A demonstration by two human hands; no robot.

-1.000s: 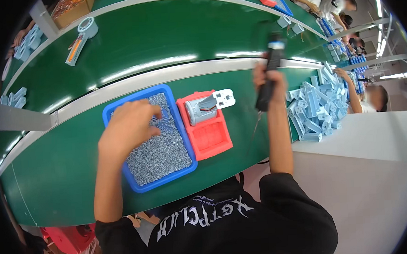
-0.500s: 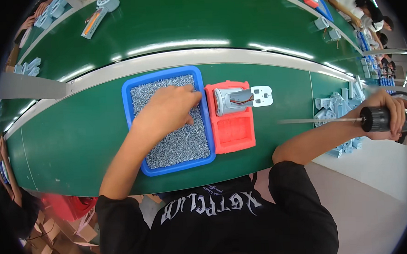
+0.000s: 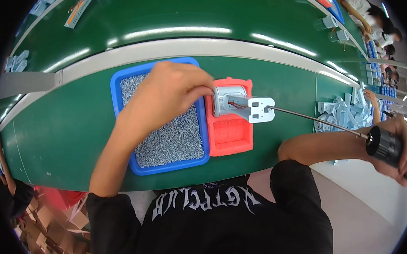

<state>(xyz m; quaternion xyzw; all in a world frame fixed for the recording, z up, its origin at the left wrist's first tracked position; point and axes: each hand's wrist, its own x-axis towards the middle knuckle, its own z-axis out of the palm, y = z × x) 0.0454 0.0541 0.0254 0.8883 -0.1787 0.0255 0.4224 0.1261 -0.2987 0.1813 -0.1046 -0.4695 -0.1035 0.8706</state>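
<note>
My right hand [image 3: 400,149] is wrapped round a black electric screwdriver [image 3: 383,146] at the far right. Its long thin bit reaches left, and the tip touches the flat end plate of a light grey motor housing [image 3: 252,109]. The housing lies on its side in the upper compartment of a red tray [image 3: 231,151], with red and dark wires showing inside. My left hand [image 3: 176,89] is closed in a pinch, fingertips at the housing's left rim. What is between them is hidden. Below that hand, a blue tray [image 3: 171,168] holds a heap of small silver screws [image 3: 172,144].
Light grey plastic parts [image 3: 343,113] are piled at the right, with another person's hand [image 3: 372,100] beside them. A pale metal rail [image 3: 227,46] runs across the green table [image 3: 66,134]. A long box [image 3: 78,11] lies beyond the rail. Cardboard [image 3: 52,227] lies at lower left.
My left hand has moved from above the screws up and right to the housing's rim. The screwdriver has tilted, and its tip has come left onto the end plate. The whole view has shifted slightly.
</note>
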